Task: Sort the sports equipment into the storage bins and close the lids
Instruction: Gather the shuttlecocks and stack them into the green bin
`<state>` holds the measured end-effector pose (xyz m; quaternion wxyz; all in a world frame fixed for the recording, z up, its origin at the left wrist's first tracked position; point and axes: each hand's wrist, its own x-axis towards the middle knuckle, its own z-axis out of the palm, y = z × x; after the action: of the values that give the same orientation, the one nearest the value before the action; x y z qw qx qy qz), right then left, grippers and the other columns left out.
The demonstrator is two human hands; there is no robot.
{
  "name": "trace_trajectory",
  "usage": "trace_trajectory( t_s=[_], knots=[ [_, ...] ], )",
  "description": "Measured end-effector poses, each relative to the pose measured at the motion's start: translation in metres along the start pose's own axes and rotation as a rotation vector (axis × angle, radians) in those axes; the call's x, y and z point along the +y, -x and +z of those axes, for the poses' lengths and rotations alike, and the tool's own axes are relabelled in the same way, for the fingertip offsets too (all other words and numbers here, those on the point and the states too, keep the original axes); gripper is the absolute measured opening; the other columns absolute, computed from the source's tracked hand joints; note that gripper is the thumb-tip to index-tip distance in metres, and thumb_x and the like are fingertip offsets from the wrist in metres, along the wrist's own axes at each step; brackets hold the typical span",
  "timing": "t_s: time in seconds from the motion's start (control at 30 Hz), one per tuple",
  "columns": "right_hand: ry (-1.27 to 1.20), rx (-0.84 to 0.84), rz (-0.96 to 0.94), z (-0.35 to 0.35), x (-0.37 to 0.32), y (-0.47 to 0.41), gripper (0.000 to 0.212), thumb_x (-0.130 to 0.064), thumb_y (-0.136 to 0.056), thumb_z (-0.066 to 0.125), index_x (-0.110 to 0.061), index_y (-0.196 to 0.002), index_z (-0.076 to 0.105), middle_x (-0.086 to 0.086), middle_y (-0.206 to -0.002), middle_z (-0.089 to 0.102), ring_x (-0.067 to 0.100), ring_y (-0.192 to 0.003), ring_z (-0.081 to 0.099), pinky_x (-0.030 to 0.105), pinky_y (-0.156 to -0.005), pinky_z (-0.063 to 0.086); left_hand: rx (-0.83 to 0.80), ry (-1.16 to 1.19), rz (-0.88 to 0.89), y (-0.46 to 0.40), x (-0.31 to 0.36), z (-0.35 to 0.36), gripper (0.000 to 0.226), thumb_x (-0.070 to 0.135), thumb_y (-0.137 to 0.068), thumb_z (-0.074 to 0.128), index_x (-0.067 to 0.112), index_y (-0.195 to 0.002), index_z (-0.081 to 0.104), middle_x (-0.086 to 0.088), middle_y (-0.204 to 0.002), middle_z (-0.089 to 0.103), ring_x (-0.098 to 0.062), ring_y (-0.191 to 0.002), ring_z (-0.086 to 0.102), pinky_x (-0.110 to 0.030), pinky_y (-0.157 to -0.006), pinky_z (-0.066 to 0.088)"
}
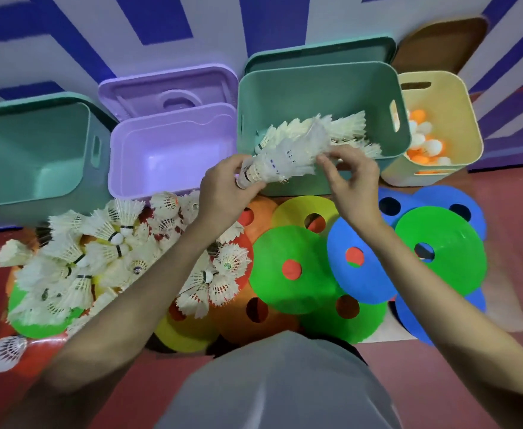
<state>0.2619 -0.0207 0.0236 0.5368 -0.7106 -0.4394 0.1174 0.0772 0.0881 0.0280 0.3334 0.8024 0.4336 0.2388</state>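
White shuttlecock stack [280,159] tilted over front rim of open teal bin [319,88], which holds more; loose shuttlecock pile [99,255] on floor.

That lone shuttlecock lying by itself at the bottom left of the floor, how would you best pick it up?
Probably by the rounded cork end. The lone shuttlecock lies on its side on the red floor, feather skirt fanned toward the left, so the firmer nose points right. Come from above and pinch there; the feathers look flimsy and would likely crush. The nose itself is partly blurred.
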Motion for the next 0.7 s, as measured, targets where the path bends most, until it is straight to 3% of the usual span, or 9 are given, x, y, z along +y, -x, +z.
trace_trajectory(
  t_s=[0.13, 0.3, 0.43, 0.47, 0.57, 0.7],
  knots=[
    [-0.015, 0.109, 0.052, -0.028, 0.019, -0.034, 0.013, -0.021, -0.089, 0.062, -0.011, -0.083, 0.068, -0.008, -0.077, 0.062, 0.016, -0.076, 0.058, 0.042, -0.073, 0.05, -0.086, -0.059, 0.091, -0.051, 0.034, 0.018, 0.042, 0.037, -0.07, 0.075, 0.017, -0.107, 0.069, 0.004, -0.097, 0.072, -0.017, -0.088, 0.066, -0.035, -0.078, 0.053],
    [0.127, 0.198, -0.004, -0.05, 0.039, -0.067, 0.016, -0.019, -0.09, 0.06, -0.007, -0.088, 0.069, 0.008, -0.085, 0.068, 0.028, -0.08, 0.059, 0.043, -0.075, 0.048, -0.186, -0.07, 0.083, -0.12, 0.062, 0.062, 0.039, 0.024, -0.07, 0.083, 0.012, -0.103, 0.068, 0.006, -0.085, 0.061, -0.016, -0.072, 0.052, -0.026, -0.065, 0.039],
    [0.263, 0.207, 0.025, -0.062, 0.066, -0.084, 0.016, -0.018, -0.091, 0.057, -0.007, -0.093, 0.069, 0.009, -0.091, 0.069, 0.031, -0.085, 0.057, 0.031, -0.076, 0.04, -0.395, -0.069, 0.053, -0.161, 0.071, 0.108, 0.041, 0.017, -0.068, 0.085, 0.01, -0.104, 0.067, -0.001, -0.1, 0.064, -0.018, -0.082, 0.058, -0.021, -0.067, 0.043],
    [0.29, 0.206, 0.032, -0.064, 0.072, -0.086, 0.017, -0.018, -0.091, 0.057, -0.006, -0.094, 0.069, 0.009, -0.091, 0.069, 0.032, -0.085, 0.056, 0.028, -0.075, 0.037, -0.447, -0.057, 0.046, -0.168, 0.071, 0.118, 0.04, 0.015, -0.068, 0.085, 0.01, -0.104, 0.067, -0.001, -0.102, 0.064, -0.022, -0.084, 0.061, -0.022, -0.07, 0.048],
    [0.374, 0.197, 0.028, -0.069, 0.082, -0.093, 0.018, -0.017, -0.092, 0.055, -0.006, -0.095, 0.069, 0.012, -0.092, 0.069, 0.034, -0.086, 0.055, 0.03, -0.077, 0.035, -0.548, -0.018, 0.058, -0.186, 0.068, 0.141, 0.041, 0.014, -0.066, 0.086, 0.009, -0.103, 0.067, -0.003, -0.103, 0.066, -0.034, -0.092, 0.064, -0.04, -0.086, 0.053],
    [0.519, 0.141, 0.04, -0.073, 0.093, -0.1, 0.017, -0.015, -0.093, 0.053, -0.007, -0.089, 0.067, 0.012, -0.087, 0.066, 0.033, -0.085, 0.05, 0.04, -0.077, 0.039, -0.651, 0.019, 0.047, -0.198, 0.063, 0.161, 0.041, 0.01, -0.069, 0.084, 0.006, -0.106, 0.066, -0.002, -0.103, 0.063, -0.018, -0.093, 0.058, -0.032, -0.085, 0.049]
  ],
)
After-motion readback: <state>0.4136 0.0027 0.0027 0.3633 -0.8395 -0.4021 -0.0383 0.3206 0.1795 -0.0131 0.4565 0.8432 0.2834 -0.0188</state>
